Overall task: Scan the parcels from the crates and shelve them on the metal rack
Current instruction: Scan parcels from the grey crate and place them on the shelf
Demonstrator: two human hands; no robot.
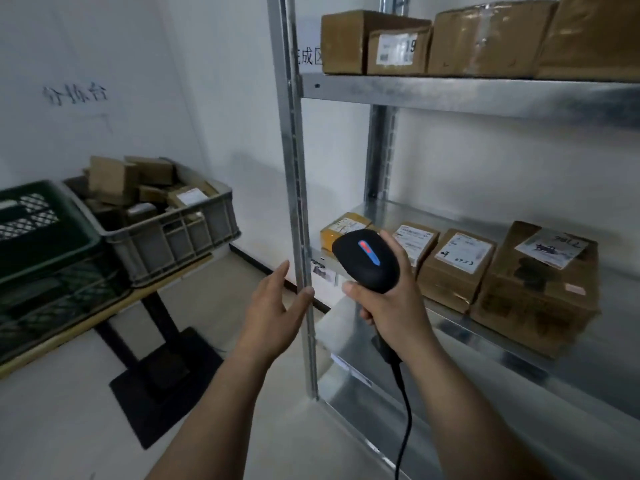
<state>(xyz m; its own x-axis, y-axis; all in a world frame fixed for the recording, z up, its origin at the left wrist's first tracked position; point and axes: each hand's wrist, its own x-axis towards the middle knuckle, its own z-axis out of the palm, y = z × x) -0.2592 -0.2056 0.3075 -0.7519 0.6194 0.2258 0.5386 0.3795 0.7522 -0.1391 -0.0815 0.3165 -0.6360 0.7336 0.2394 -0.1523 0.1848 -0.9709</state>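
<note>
My right hand [391,303] grips the handle of a black corded barcode scanner [367,259], held up in front of the middle shelf of the metal rack [450,95]. My left hand [277,306] is empty with straight fingers, just left of the rack's front post [294,188]. Several brown cardboard parcels [453,268] with white labels stand in a row on the middle shelf. More parcels [485,39] sit on the upper shelf. A grey crate [180,237] at the left holds several loose parcels [114,181].
A dark green crate [41,237] stands next to the grey one on a wooden table [104,317] with a black pedestal base [162,375]. The rack's lower shelf [485,410] is bare metal. White walls carry handwritten signs.
</note>
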